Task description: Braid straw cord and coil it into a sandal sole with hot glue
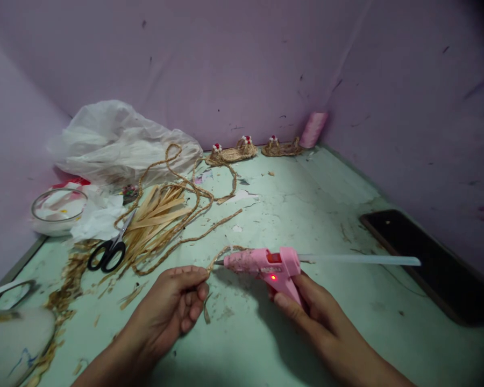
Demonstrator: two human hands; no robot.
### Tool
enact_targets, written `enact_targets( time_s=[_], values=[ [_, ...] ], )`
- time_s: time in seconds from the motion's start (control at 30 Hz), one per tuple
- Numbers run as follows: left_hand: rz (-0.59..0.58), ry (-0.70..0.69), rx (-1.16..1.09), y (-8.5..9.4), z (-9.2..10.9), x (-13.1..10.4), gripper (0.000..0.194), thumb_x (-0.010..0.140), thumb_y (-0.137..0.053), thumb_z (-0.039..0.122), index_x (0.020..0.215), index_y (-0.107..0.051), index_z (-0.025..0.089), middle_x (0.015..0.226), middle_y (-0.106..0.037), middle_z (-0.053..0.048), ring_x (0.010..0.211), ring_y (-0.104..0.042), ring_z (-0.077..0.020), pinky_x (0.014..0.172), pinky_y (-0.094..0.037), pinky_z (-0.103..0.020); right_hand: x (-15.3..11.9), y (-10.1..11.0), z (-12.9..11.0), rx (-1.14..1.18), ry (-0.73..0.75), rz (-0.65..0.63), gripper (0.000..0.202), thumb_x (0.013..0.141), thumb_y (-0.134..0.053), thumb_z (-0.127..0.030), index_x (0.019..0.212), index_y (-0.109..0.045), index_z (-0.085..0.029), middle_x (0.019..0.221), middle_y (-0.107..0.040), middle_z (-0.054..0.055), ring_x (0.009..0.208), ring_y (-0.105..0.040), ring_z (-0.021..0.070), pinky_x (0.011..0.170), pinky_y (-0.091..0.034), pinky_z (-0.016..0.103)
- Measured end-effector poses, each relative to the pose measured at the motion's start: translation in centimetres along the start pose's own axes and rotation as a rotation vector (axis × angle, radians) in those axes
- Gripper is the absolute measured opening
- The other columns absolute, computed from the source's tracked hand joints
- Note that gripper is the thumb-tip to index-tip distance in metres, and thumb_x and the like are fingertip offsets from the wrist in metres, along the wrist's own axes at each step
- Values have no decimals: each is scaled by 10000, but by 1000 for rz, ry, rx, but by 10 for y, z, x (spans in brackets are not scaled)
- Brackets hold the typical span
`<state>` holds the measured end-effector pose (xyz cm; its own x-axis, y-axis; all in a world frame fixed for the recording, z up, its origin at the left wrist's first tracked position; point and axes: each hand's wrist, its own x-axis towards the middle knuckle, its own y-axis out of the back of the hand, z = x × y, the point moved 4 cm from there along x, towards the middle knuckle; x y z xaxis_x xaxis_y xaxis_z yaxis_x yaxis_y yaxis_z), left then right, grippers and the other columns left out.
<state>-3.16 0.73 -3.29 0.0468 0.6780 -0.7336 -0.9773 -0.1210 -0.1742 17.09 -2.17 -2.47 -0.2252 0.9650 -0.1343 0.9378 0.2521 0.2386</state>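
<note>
While my right hand (pixel 312 309) wraps around the grip of the pink glue gun (pixel 258 262), my left hand (pixel 176 301) pinches a braided cord (pixel 216 256) between thumb and forefinger, its other fingers curled loosely inward. The cord sits right by the glue gun's nozzle (pixel 220 263), then passes behind its body; whether tip and fibre touch, I cannot tell. A red light (pixel 273 278) glows on the glue gun, and a clear glue stick (pixel 358 259) juts from its back toward the phone (pixel 419 258) on its right. The trigger is hidden, so I can't say whether I'm squeezing.

I judge this to be the gluing step, with a dab meant for the cord near my pinch. The next move, I think, calls for a light squeeze, a steady left hand, and fingertips clear of a probably hot tip. Left of the glue gun, scissors (pixel 115 246), pale fibre strips (pixel 157 215) and a longer cord (pixel 197 238) lie on the bench (pixel 302 209). Well beyond it sit small woven slippers (pixel 232 156).
</note>
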Motion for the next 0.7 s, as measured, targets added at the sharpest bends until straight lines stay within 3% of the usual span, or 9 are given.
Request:
enact_targets(
  time_s=[0.2,0.37,0.57,0.7],
  values=[
    [2,11,-7,0,0,2,179,628,-638,188,510,-522,118,427,-519,13,242,-362,-33,243,-220,-126,1,0,-2,-8,28,10,286,861,-459,-427,942,-605,-195,772,-590,38,705,-545,174,624,-459,280],
    [-5,-1,-27,0,0,3,170,620,-646,194,523,-529,119,437,-530,12,248,-367,-35,238,-224,-126,2,10,2,72,-46,64,315,827,-492,-490,808,-609,-199,564,-485,-27,468,-407,110,412,-307,217],
    [-9,-26,9,-1,0,0,215,604,-666,250,509,-519,126,446,-523,16,254,-365,-37,223,-229,-130,50,78,-15,61,-79,361,221,704,-607,-386,606,-548,-197,471,-512,-28,423,-404,95,422,-298,219],
    [-19,-59,54,-4,1,-1,272,575,-689,316,488,-506,134,412,-482,32,259,-356,-35,231,-227,-129,92,116,-11,24,-154,477,192,689,-614,-335,585,-567,-180,465,-498,-31,412,-428,92,417,-332,220]
  ],
)
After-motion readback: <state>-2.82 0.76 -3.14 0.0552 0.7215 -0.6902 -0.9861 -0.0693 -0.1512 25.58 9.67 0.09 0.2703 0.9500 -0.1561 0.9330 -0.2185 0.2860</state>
